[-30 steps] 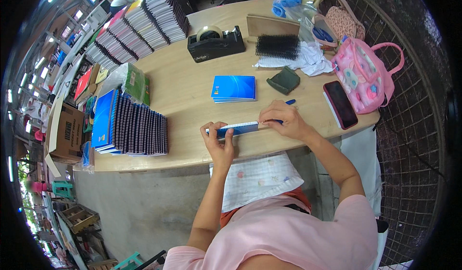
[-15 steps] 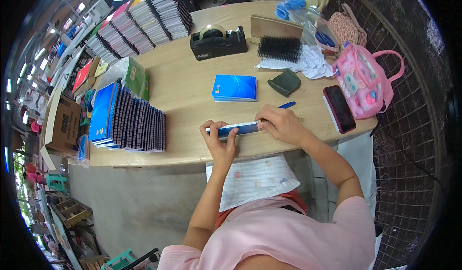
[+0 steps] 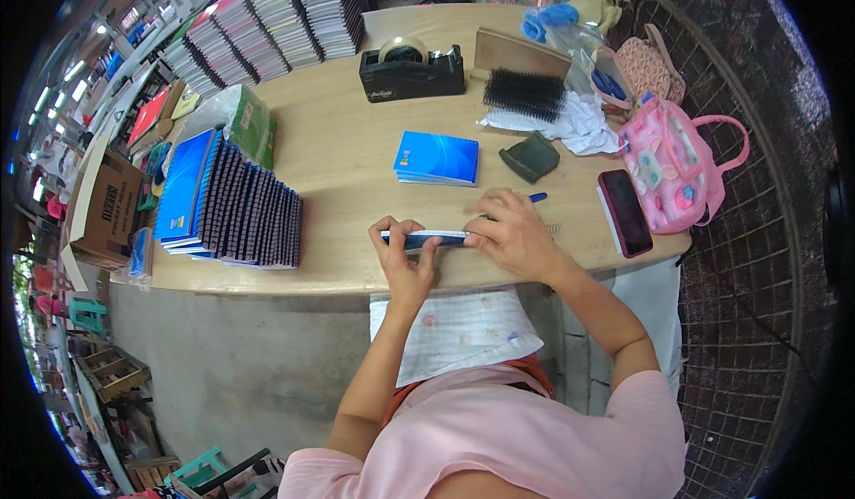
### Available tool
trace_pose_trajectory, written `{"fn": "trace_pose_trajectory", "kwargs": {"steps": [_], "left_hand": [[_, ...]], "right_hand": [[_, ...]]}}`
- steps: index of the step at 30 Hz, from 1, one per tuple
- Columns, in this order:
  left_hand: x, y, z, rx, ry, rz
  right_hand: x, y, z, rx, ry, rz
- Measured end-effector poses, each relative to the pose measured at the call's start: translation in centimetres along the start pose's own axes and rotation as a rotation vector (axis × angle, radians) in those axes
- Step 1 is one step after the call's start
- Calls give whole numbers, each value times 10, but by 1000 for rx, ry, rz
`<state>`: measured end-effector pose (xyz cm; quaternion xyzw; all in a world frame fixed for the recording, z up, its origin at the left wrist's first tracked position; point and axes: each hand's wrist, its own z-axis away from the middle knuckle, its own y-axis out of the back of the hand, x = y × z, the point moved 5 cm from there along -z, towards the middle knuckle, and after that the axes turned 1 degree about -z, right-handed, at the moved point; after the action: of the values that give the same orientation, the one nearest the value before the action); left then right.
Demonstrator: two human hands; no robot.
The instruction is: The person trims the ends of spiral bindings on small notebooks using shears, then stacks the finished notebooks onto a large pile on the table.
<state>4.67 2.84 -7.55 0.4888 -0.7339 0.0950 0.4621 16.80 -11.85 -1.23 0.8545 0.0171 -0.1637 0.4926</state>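
Note:
Just above the table's near edge, my left hand [image 3: 408,263] grips a small blue notebook [image 3: 417,242] between thumb and fingers, its white page edge turned up. At the notebook's right end my right hand [image 3: 517,236] is closed, its fingertips against the corner. A thin spiral coil [image 3: 554,228] sticks out past the right side of that hand, in line with the notebook's edge; its middle is hidden by the fingers. Beyond my hands lies a small pile of blue notebooks [image 3: 436,158]. A blue pen-like tool [image 3: 537,197] pokes out behind my right hand.
Spiral-bound blue notebooks [image 3: 254,214] stand packed at the left. A tape dispenser [image 3: 412,74], a black bristle brush [image 3: 524,95], a dark green block [image 3: 530,156], a phone [image 3: 625,212] and a pink bag [image 3: 670,165] lie around the wooden table [image 3: 343,178]. Tall book stacks [image 3: 283,23] rise behind.
My right hand has moved slightly left and down along the notebook, its upper fingers lifting. The left hand keeps its hold. The whole view has shifted a little.

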Motion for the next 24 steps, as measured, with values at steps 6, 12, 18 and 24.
{"fn": "trace_pose_trajectory", "kwargs": {"steps": [6, 12, 18, 24], "left_hand": [[4, -4, -8, -82, -31, 48], [-3, -2, -12, -155, 11, 39], [-4, -2, -13, -150, 2, 46], [-8, -6, -10, -153, -8, 97]], "right_hand": [[117, 3, -3, 57, -454, 438], [93, 17, -18, -208, -251, -696], [47, -1, -9, -342, -188, -688], [45, -4, -17, -283, -223, -737]]}}
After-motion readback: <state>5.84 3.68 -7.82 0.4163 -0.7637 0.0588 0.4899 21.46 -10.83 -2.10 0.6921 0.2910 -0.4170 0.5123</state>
